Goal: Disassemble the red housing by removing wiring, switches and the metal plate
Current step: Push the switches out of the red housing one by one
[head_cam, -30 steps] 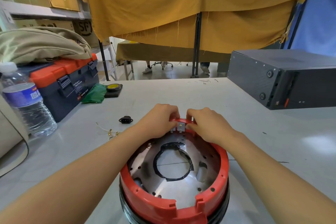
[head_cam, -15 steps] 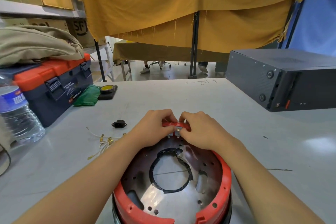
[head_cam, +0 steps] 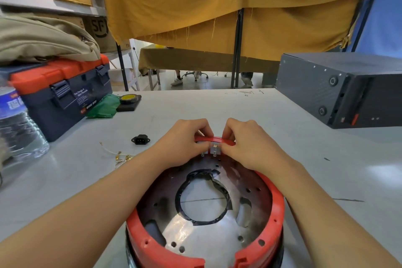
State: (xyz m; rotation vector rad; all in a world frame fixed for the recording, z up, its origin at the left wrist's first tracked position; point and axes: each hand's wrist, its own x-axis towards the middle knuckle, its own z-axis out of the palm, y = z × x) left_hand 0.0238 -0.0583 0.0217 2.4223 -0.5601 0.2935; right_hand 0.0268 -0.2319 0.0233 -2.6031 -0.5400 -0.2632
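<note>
Fingers of both left hand and right hand are pinched on the small grey terminal switch in the round red plastic housing, whose thin rim could be cracked by hard prying.

**Lighting and picture quality**

Bright, even daylight. Soft glare patch on the desk at right; sheen on the metal plate. Shadows faint. Wide-angle bending at the edges. Water bottle at left slightly blurred; centre sharp.
</note>
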